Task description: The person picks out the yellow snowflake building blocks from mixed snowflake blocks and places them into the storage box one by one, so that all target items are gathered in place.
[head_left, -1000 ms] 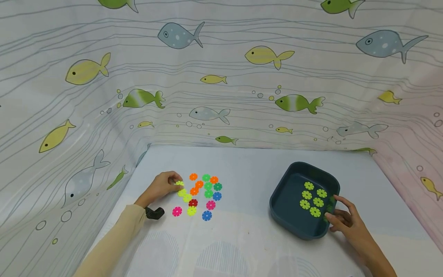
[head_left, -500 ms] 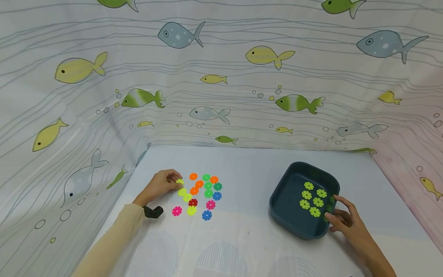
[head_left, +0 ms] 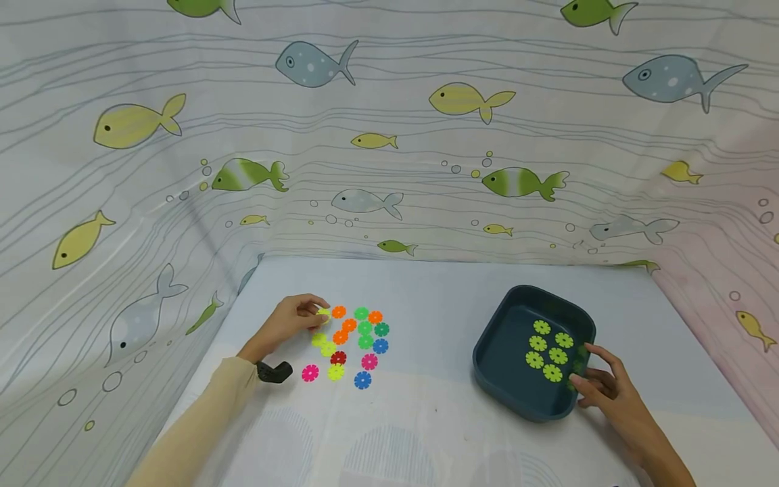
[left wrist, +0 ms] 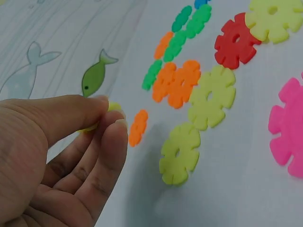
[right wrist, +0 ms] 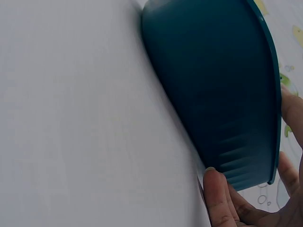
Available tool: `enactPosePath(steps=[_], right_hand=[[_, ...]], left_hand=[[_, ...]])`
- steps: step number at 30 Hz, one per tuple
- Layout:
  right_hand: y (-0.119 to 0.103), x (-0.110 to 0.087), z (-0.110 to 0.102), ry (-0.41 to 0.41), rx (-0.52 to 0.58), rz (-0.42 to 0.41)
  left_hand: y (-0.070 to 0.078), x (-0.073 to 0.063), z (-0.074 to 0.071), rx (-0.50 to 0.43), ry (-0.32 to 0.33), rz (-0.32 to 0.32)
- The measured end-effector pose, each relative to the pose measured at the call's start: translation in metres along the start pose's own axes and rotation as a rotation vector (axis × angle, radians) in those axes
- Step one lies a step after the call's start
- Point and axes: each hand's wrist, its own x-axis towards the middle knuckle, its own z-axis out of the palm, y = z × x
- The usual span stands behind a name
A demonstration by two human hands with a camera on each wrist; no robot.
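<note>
My left hand [head_left: 292, 320] pinches a yellow notched plastic disc [left wrist: 114, 106] between thumb and fingers, raised over the table at the left. Most of that disc is hidden by the fingers. Just below it in the left wrist view lie two touching yellow discs [left wrist: 180, 153]. My right hand [head_left: 608, 384] holds the right side of a dark blue plastic tub [head_left: 498, 379], with the thumb and a finger at the rim. In the right wrist view, fingertips [right wrist: 216, 184] touch the tub's outer wall low down. Several yellow-green discs [head_left: 558, 355] lie flat inside the tub.
Several loose discs in orange [head_left: 339, 312], green [head_left: 364, 328], blue [head_left: 362, 380], pink [head_left: 310, 373] and red [head_left: 338, 358] lie on the white table [head_left: 426, 325] beside the left hand. A fish-print curtain [head_left: 426, 196] encloses the table's back and sides.
My left hand has lifted slightly and moved a little right with the yellow disc, away from the yellow discs below it. The right hand and the tub stay in place.
</note>
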Motion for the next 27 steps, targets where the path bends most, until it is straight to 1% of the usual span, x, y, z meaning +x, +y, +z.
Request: enactPosePath(steps=[4,7,14,20,23,27], right_hand=[[0.0,0.0,0.0,-0.003,0.005,-0.003],[0.0,0.0,-0.001,-0.005,0.003,-0.005],[-0.001,-0.001,0.0,-0.003,0.003,-0.006],[-0.002,-0.001,0.0,0.001,0.005,-0.004],[-0.002,-0.001,-0.001,-0.001,0.006,-0.001],[-0.002,0.0,-0.001,-0.002,0.003,0.006]], left_hand=[[0.008,0.001,0.006,-0.015,-0.017,-0.008],[0.016,0.004,0.011,-0.026,-0.031,-0.003],[0.029,0.011,0.024,-0.087,-0.093,0.018],[0.043,0.017,0.036,-0.078,-0.131,0.067],[0.049,0.02,0.042,-0.086,-0.154,0.093],[0.058,0.024,0.051,-0.099,-0.186,0.112]])
